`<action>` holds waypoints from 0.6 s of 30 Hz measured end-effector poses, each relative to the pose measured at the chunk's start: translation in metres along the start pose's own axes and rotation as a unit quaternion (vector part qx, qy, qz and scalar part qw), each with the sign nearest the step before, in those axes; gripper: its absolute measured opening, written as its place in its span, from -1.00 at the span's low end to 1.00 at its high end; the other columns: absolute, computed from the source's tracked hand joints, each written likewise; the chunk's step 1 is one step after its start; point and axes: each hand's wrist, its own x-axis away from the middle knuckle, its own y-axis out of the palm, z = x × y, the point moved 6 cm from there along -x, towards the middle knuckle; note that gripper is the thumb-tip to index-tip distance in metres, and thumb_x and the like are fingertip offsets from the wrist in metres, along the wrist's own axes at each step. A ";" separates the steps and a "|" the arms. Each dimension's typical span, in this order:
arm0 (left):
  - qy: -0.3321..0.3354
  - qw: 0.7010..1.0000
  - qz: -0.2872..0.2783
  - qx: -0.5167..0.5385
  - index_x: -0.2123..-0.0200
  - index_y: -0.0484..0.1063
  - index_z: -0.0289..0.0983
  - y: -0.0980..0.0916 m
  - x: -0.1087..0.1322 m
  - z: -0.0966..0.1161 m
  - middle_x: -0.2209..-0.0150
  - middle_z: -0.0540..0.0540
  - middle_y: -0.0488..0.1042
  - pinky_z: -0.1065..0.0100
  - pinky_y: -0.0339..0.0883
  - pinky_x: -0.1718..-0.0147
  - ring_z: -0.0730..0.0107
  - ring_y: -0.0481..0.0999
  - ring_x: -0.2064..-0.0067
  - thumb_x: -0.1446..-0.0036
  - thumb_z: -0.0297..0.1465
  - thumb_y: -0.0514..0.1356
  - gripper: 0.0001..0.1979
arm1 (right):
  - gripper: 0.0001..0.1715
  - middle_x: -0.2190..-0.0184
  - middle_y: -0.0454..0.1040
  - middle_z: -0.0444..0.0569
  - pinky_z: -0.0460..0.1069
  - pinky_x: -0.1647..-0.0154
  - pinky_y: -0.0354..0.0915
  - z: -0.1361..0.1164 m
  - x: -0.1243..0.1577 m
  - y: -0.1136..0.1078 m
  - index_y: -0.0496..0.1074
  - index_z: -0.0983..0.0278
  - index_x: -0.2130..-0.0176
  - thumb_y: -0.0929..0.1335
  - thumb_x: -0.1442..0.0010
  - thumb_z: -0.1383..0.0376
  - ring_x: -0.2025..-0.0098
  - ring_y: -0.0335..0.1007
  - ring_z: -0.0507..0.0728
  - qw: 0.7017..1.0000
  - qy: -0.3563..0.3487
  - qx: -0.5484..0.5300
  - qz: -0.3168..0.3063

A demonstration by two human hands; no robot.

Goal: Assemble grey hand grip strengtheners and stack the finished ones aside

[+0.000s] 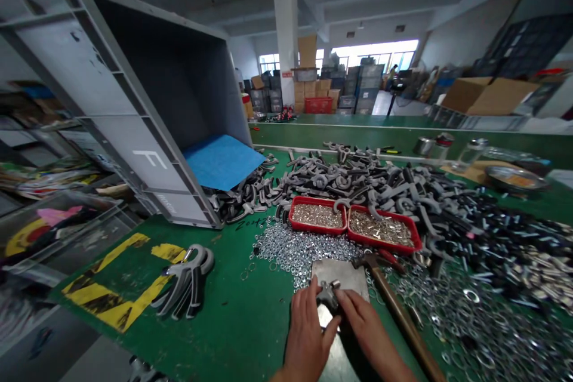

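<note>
Over a metal plate [340, 274] on the green surface [242, 334], the left hand [307, 334] and right hand [369, 328] had their fingers [344, 301] closed on a gray metal bracket [328, 295]. A hammer [398, 322] lay just right, beside loose washers [295, 248], with red trays [317, 215] beyond.

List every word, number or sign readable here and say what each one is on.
"F", in large white letters, on the side of the grey crate.
A small word below that "F" on the crate: too blurred to read.
Handwriting on the green mat: starts like "Zo", the rest is unclear.
A red sign on the white pillar: too small to read.
</note>
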 end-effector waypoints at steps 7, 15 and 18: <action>0.083 0.980 -0.161 0.087 -0.29 0.15 -0.17 -0.019 -0.046 0.013 0.07 -0.18 0.50 0.19 0.44 0.06 0.23 0.51 0.13 -0.30 -0.27 0.10 -0.49 | -0.59 0.44 0.45 -0.09 -0.05 0.36 0.29 0.018 -0.007 0.013 0.50 0.26 0.32 0.44 -0.14 -0.04 0.41 0.34 0.08 0.931 0.084 -0.353 -0.048; 0.251 0.950 -0.142 -0.116 -0.11 0.39 -0.18 0.038 -0.237 0.064 -0.04 -0.16 0.45 0.18 0.27 -0.06 0.20 0.38 -0.08 -0.32 -0.46 0.08 -0.67 | -0.50 0.44 0.40 -0.09 -0.08 0.45 0.24 0.048 -0.005 0.004 0.52 0.28 0.30 0.47 -0.06 -0.10 0.46 0.30 0.02 0.913 0.115 -0.390 -0.033; 0.232 0.950 -0.127 -0.168 -0.13 0.37 -0.34 0.078 -0.280 0.078 -0.01 -0.31 0.44 0.11 0.26 -0.03 0.09 0.39 -0.06 -0.29 -0.50 0.08 -0.65 | -0.48 0.53 0.33 -0.17 -0.12 0.55 0.13 0.057 -0.005 0.007 0.50 0.28 0.30 0.45 -0.08 -0.13 0.58 0.18 -0.05 0.902 0.125 -0.408 -0.065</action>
